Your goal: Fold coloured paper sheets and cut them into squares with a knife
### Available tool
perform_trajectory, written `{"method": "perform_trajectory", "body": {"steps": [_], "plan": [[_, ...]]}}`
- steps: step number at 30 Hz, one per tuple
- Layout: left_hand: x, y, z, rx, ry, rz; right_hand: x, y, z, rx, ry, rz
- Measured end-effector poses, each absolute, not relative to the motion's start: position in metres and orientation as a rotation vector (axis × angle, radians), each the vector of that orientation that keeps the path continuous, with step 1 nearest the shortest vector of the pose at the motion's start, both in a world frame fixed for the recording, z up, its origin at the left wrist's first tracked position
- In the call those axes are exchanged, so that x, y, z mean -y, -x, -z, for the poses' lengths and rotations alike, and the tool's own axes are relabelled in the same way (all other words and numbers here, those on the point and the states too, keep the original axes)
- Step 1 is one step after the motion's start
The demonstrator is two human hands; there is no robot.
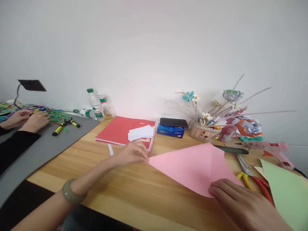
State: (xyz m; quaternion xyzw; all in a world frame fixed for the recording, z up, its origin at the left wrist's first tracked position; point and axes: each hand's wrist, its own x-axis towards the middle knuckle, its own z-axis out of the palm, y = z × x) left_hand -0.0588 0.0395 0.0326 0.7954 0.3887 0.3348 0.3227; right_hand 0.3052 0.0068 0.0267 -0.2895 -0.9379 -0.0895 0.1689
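Observation:
A sheet of pink paper (190, 163) stretches between my two hands above the wooden table, with a crease near its far right part. My left hand (136, 152) pinches the pointed left corner between thumb and fingers. At the near edge, my right hand (240, 199) is closed over the paper, its thumb hidden beneath. A red folder (115, 128) with white paper slips (141, 132) on it lies just beyond my left hand. To the right of my right hand are red-handled scissors (263, 189) and a sheet of green paper (288, 192).
A co-worker's hands (36, 120) handle green strips at the left, near yellow-black pliers (64, 125). Bottles (95, 104) stand by the wall. Behind the pink paper are a blue tissue pack (170, 130), a basket of craft flowers (203, 132) and a pink glue gun (276, 150).

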Motion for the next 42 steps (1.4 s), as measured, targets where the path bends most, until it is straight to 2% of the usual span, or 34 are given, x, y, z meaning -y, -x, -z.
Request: {"method": "perform_trajectory", "body": {"steps": [3, 7, 10, 13, 17, 22, 26, 36, 42], "plan": [[-0.025, 0.059, -0.017, -1.031, -2.188, -0.635, -0.011, -0.301, -0.013, 2.765, 0.918, 0.034], [-0.015, 0.059, -0.032, -0.999, -2.326, -0.383, -0.016, -0.304, -0.012, 2.8, 0.97, -0.12], [-0.021, 0.041, -0.057, -0.961, -2.32, -0.459, -0.018, -0.302, -0.016, 2.817, 0.935, -0.148], [-0.034, 0.004, -0.066, -0.676, -2.428, -0.544, -0.02, -0.295, -0.019, 2.817, 0.888, -0.163], [-0.052, -0.04, -0.04, -0.388, -2.648, -0.389, -0.025, -0.29, -0.019, 2.807, 0.89, -0.36], [-0.066, -0.043, 0.001, -0.471, -2.761, -0.267, -0.032, -0.292, -0.014, 2.712, 0.965, -0.575], [-0.066, -0.036, 0.009, -0.488, -2.885, -0.27, -0.034, -0.295, -0.005, 2.697, 0.958, -0.664], [-0.052, -0.042, 0.007, -0.472, -3.166, -0.03, -0.037, -0.299, 0.0, 2.704, 0.912, -0.577], [-0.05, -0.036, 0.012, -0.418, -3.25, -0.059, -0.037, -0.298, 0.003, 2.7, 0.879, -0.497]]}}
